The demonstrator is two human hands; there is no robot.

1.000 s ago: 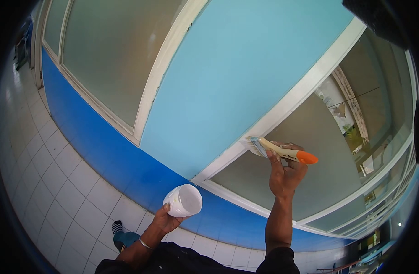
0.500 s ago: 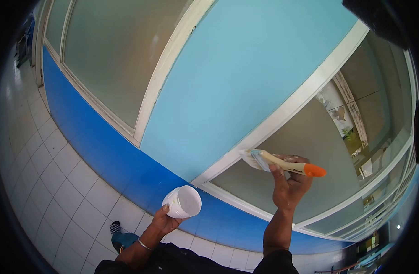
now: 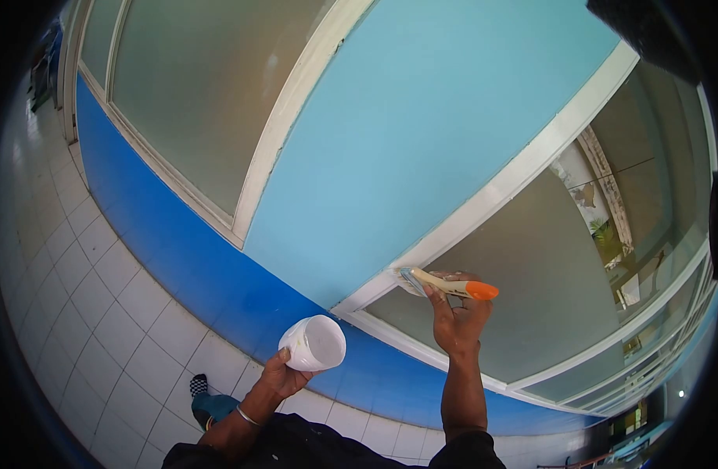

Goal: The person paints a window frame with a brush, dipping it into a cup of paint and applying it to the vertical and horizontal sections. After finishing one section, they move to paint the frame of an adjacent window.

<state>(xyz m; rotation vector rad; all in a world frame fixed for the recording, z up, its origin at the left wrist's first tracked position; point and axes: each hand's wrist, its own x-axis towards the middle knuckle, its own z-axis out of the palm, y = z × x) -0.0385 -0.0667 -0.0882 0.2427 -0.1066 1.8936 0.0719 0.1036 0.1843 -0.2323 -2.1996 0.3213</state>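
Head view: our right hand [image 3: 457,320], fingers clamped on brush [image 3: 441,284], bristles at white window frame [image 3: 492,195]; left hand [image 3: 281,379] grips paint cup [image 3: 314,342]. We judge: light strokes along frame, off blue wall [image 3: 421,133].

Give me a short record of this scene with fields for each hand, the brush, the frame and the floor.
left hand: holds a white cup, its opening turned toward the camera
right hand: holds a paintbrush with an orange-tipped handle
brush bristles: pressed on the white window frame
wall: light blue panel above a dark blue band
floor: white tiles
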